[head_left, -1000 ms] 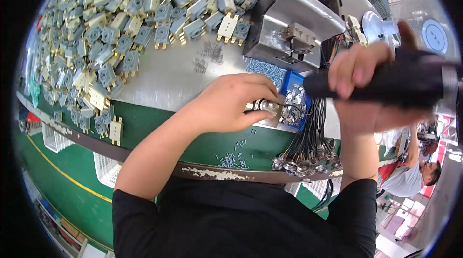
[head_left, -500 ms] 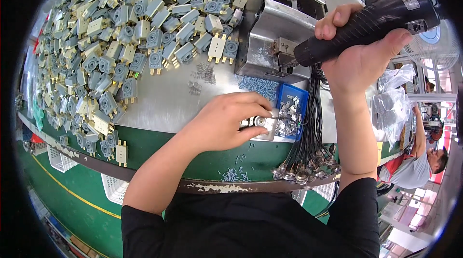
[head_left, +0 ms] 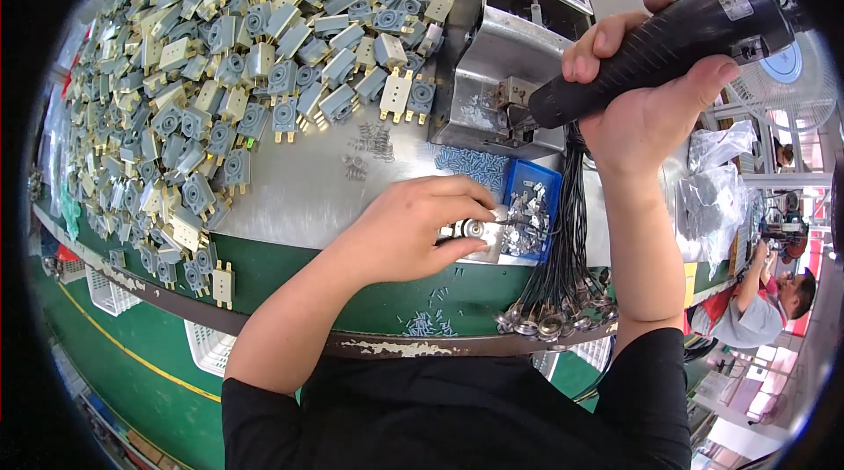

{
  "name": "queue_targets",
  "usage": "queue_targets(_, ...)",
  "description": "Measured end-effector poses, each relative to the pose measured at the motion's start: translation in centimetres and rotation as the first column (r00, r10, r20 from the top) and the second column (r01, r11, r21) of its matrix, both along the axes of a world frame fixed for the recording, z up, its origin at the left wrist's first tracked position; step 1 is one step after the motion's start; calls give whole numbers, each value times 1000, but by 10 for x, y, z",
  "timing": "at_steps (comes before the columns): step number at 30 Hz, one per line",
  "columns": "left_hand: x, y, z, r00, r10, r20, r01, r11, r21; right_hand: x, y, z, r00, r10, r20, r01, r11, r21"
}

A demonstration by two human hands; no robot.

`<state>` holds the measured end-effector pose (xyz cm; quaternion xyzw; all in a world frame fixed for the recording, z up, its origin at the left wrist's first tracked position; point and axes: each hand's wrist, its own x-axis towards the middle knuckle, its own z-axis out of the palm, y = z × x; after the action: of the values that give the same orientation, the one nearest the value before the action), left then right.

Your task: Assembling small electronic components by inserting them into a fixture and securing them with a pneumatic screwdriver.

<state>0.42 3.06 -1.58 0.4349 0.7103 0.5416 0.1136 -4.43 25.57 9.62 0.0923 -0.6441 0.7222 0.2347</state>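
A black electric screwdriver (head_left: 670, 50) lies across my right hand (head_left: 635, 125), with my fingers wrapped round its body. Its nose points down and left at the small block (head_left: 517, 94) on the front of a metal screw feeder (head_left: 492, 43); whether the bit touches it I cannot tell. Low on the bench, my left hand (head_left: 422, 222) pinches a small round metal part (head_left: 473, 228) between thumb and fingers. That part sits by a flat metal plate (head_left: 495, 246), and a dark wire seems to run from it to the right. My palm hides its left side.
Grey-and-cream switch-like blocks (head_left: 220, 74) are heaped on the left. Loose springs (head_left: 374, 143), blue screws (head_left: 470, 162) and a blue tray (head_left: 549, 184) of metal clips lie nearby. Black cables (head_left: 571, 233) with round metal ends hang over the front edge. A co-worker (head_left: 760, 312) is at right.
The screwdriver and my right hand have shifted slightly left, the nose closer to the feeder's block. My left hand stays on the round part. The co-worker's arm has come down.
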Motion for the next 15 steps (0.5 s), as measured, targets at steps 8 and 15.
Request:
queue_targets(8, 5, 0, -2, 1000, 3, 24, -2, 1000, -2, 7, -5, -1, 999, 38, 2, -38, 998, 50)
queue_targets(15, 4, -1, -3, 999, 34, -13, -34, 999, 17, 45, -21, 15, 940, 340, 36, -337, 940, -58)
